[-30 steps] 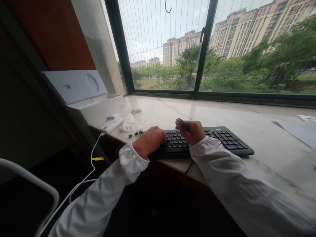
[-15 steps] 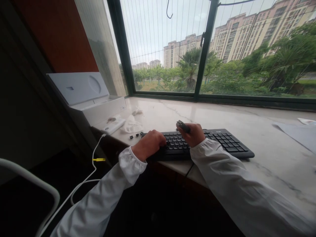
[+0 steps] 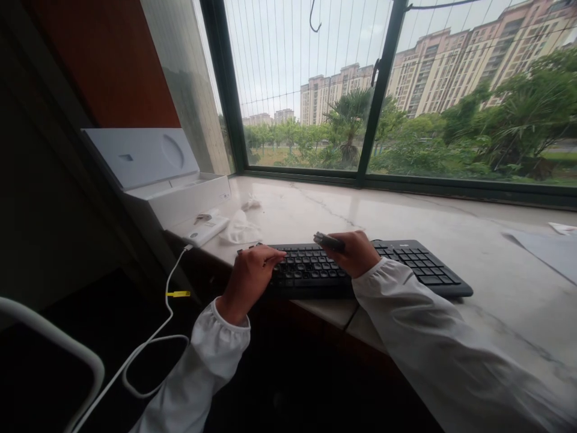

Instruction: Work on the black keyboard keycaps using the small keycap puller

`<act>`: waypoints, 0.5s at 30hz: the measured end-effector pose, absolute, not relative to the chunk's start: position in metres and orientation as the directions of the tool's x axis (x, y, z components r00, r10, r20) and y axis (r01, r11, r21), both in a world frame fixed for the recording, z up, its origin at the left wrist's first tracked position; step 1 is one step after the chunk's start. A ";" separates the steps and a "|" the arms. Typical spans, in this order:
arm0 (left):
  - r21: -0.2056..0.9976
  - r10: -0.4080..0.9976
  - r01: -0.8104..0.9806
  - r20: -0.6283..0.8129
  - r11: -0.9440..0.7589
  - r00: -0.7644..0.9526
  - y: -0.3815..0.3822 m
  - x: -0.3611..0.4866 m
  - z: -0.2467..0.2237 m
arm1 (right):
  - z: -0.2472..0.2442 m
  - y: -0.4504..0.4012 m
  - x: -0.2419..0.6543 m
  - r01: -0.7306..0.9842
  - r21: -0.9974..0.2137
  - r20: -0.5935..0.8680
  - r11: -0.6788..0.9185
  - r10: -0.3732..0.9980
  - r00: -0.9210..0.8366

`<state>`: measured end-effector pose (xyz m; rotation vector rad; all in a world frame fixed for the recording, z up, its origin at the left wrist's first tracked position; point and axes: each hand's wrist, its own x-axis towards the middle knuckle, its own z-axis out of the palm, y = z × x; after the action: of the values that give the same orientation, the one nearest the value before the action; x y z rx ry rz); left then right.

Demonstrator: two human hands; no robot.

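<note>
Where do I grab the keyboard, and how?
Pinch the keyboard by its number-pad end, probably best coming from the right: it's long and flat, and that short outer edge lies uncovered, beyond the right sleeve.

**One Camera, Placed on the Head**

From where I stand, the only view comes from the person's own head. It faces forward and somewhat down, toward the window point(image 3: 288, 72), which fills the upper part at a farther distance. The left hand point(image 3: 252, 270) and right hand point(image 3: 356, 252) appear near, just below the centre, above the keyboard point(image 3: 311, 270), which is seen from its front side.
</note>
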<state>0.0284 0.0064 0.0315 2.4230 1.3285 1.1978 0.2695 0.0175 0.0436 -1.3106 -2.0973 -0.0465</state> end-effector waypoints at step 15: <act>0.504 0.780 0.711 0.618 -0.491 0.100 -0.034 0.027 -0.001 | 0.055 0.001 0.255 0.777 0.002 0.148 0.629 0.769 -0.622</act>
<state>0.0271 -0.0338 -0.0015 2.2709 1.5423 1.3603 0.2551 0.0008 0.0545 -1.2946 -2.7135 -0.0987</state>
